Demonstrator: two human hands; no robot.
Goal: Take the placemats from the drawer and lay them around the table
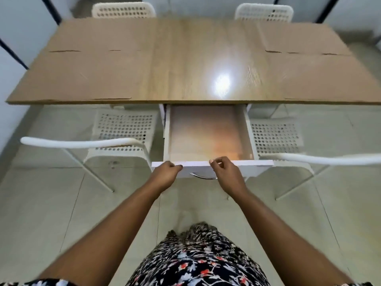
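A white drawer (167, 131) stands pulled out from under the near edge of the wooden table (198, 58); its inside shows only a bare bottom. My left hand (166, 175) grips the top edge of the drawer front (255, 165) near its left end. My right hand (225, 174) curls over the same edge near the middle, above a metal handle (203, 176). Several brown cardboard placemats lie flat on the table: two on the left (82, 77) (99, 35), two on the right (329, 77) (299, 37).
White perforated chairs stand tucked at the near side, one on the left (123, 129) and one on the right (276, 137), flanking the drawer. Two more chairs (123, 10) (265, 12) are at the far side. The floor is pale tile.
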